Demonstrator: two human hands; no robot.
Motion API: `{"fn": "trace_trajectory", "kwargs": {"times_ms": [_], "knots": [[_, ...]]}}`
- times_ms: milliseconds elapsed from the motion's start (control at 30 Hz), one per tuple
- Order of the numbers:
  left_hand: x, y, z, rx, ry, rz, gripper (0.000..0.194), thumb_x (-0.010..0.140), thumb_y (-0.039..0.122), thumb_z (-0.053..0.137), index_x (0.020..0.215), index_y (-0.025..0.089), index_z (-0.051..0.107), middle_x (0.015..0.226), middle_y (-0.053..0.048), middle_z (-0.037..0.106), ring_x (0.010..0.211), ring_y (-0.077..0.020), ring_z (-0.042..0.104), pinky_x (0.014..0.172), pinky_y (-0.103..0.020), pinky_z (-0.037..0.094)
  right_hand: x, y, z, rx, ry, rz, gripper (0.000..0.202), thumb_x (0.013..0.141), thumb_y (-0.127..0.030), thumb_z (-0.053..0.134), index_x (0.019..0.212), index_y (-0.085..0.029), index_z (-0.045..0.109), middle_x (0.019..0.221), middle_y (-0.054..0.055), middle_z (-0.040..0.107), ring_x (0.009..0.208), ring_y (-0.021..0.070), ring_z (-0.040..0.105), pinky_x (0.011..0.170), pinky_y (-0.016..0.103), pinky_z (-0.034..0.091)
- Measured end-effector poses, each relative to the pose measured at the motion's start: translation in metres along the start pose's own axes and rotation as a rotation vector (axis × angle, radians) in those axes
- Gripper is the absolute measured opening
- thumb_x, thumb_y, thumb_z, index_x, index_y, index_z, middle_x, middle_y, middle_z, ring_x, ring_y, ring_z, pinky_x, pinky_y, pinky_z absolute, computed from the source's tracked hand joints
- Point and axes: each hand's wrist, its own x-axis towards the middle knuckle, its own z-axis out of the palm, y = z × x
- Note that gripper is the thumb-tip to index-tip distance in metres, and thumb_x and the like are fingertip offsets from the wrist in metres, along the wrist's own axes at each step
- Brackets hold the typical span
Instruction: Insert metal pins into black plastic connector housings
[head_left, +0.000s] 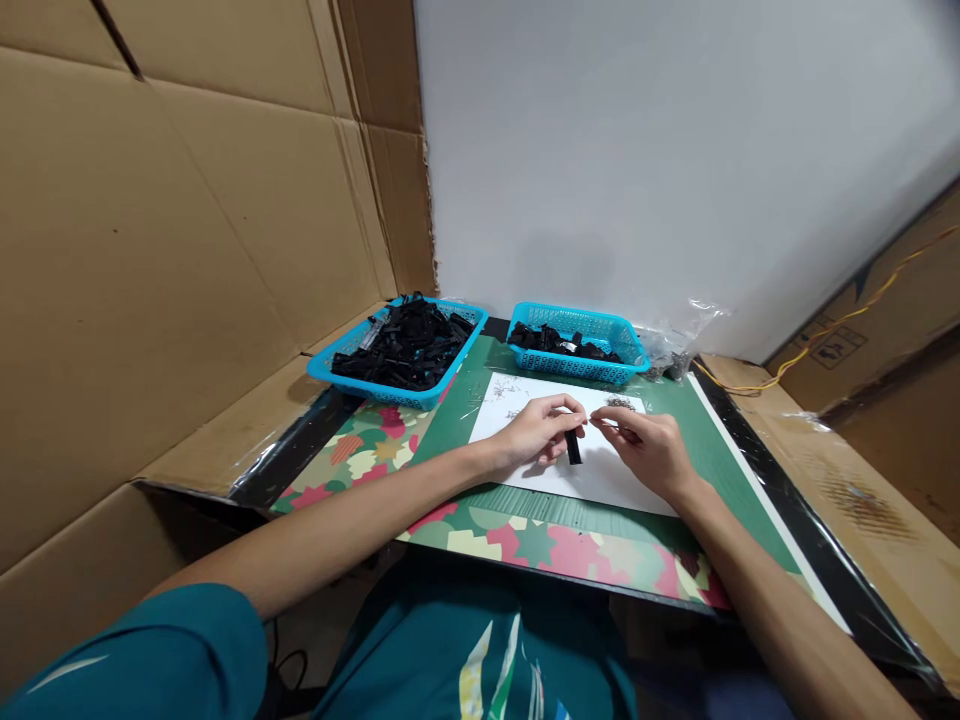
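My left hand (541,432) is closed around a short black strip-like piece (574,447), whose lower end sticks out below the fingers. Close to its upper end is my right hand (643,440), with thumb and fingertips pinched together; whatever they hold is too small to make out. Both hands are over a white sheet (607,478). A small pile of tiny dark parts (619,403) lies on the sheet behind my right hand. More tiny bits (511,390) are scattered at the sheet's far left corner.
A blue basket (319,368) heaped with black pieces stands at the back left. Another blue basket (600,372) with fewer black pieces is at the back centre, beside clear plastic bags (671,355). Cardboard (225,200) walls the left side; a white wall (675,150) rises behind.
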Motion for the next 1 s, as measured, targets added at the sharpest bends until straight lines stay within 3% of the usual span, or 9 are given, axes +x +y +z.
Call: {"fn": "trace_trajectory", "kwargs": {"times_ms": [233, 433, 600, 667, 800, 1000], "knots": [[0.000, 0.003, 0.000, 0.006, 0.035, 0.019, 0.030, 0.091, 0.045, 0.073, 0.099, 0.018, 0.062, 0.095, -0.002, 0.065, 0.049, -0.0028, 0.047, 0.036, -0.016, 0.033, 0.003, -0.002, -0.004, -0.040, -0.061, 0.080, 0.035, 0.102, -0.044, 0.054, 0.104, -0.022, 0.081, 0.058, 0.002, 0.057, 0.052, 0.0148, 0.042, 0.059, 0.029, 0.036], [0.006, 0.002, -0.009, 0.022, 0.037, 0.117, 0.037, 0.094, 0.032, 0.070, 0.127, 0.015, 0.067, 0.113, -0.012, 0.070, 0.062, -0.0089, 0.065, 0.044, -0.019, 0.050, 0.012, 0.010, -0.018, 0.055, -0.198, 0.243, 0.033, 0.095, -0.043, 0.060, 0.092, -0.018, 0.080, 0.059, -0.002, 0.045, 0.056, 0.0141, 0.038, 0.059, 0.030, 0.030], [0.006, -0.001, -0.014, 0.111, 0.090, 0.153, 0.057, 0.093, 0.045, 0.076, 0.139, 0.014, 0.064, 0.099, -0.015, 0.077, 0.067, -0.0171, 0.074, 0.044, -0.020, 0.052, 0.013, 0.017, -0.022, 0.095, -0.397, 0.315, 0.030, 0.091, -0.043, 0.065, 0.090, -0.017, 0.080, 0.057, -0.006, 0.032, 0.056, 0.0128, 0.029, 0.057, 0.030, 0.022], [0.005, 0.001, -0.015, 0.142, 0.112, 0.159, 0.064, 0.090, 0.051, 0.079, 0.140, 0.014, 0.063, 0.103, -0.017, 0.078, 0.069, -0.0192, 0.076, 0.042, -0.019, 0.050, 0.013, 0.017, -0.021, 0.108, -0.426, 0.328, 0.030, 0.090, -0.043, 0.066, 0.090, -0.017, 0.081, 0.056, -0.007, 0.030, 0.055, 0.0124, 0.027, 0.056, 0.030, 0.020], [0.005, 0.005, -0.016, 0.213, 0.132, 0.177, 0.068, 0.085, 0.061, 0.081, 0.131, 0.013, 0.065, 0.112, -0.019, 0.078, 0.075, -0.0220, 0.079, 0.042, -0.018, 0.048, 0.015, 0.015, -0.018, 0.124, -0.412, 0.324, 0.028, 0.088, -0.040, 0.066, 0.087, -0.016, 0.081, 0.056, -0.007, 0.030, 0.055, 0.0122, 0.027, 0.056, 0.030, 0.019], [0.005, 0.007, -0.022, 0.389, 0.197, 0.282, 0.056, 0.100, 0.073, 0.050, 0.097, 0.018, 0.055, 0.080, -0.007, 0.077, 0.051, -0.0097, 0.062, 0.048, -0.020, 0.044, 0.014, 0.013, -0.024, 0.193, -0.467, 0.283, 0.029, 0.092, -0.037, 0.061, 0.091, -0.016, 0.082, 0.059, -0.005, 0.037, 0.057, 0.0124, 0.031, 0.056, 0.031, 0.021]]}}
